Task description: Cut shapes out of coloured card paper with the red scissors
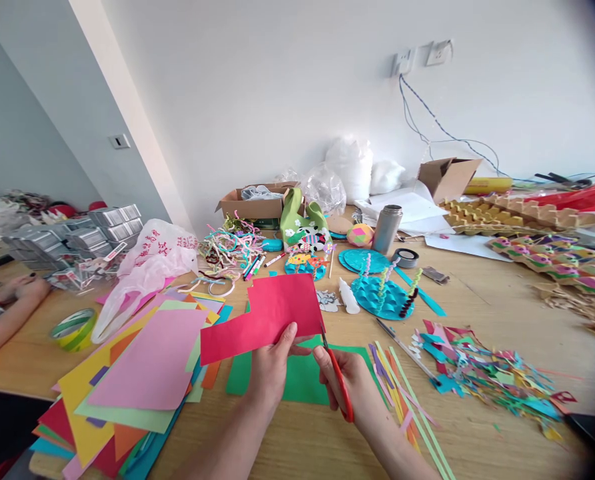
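A red sheet of paper (282, 303), with a notch cut out at its upper left, is pinched along its lower edge by my left hand (272, 363). My right hand (350, 377) grips red-handled scissors (346, 393), whose dark blades meet the sheet's right edge. Beneath both hands a green sheet (297, 380) lies flat on the table. Narrow coloured paper strips (402, 393) rest just right of my right hand. To the left is a fanned pile of coloured paper (147, 360).
Paper scraps (497, 373) and a pen (407, 350) lie at right. Behind stand blue discs with pipe cleaners (382, 297), a glue bottle (348, 297), a metal flask (387, 230) and egg trays (552, 263). Green tape (74, 330) sits left, near another person's arm (7, 327).
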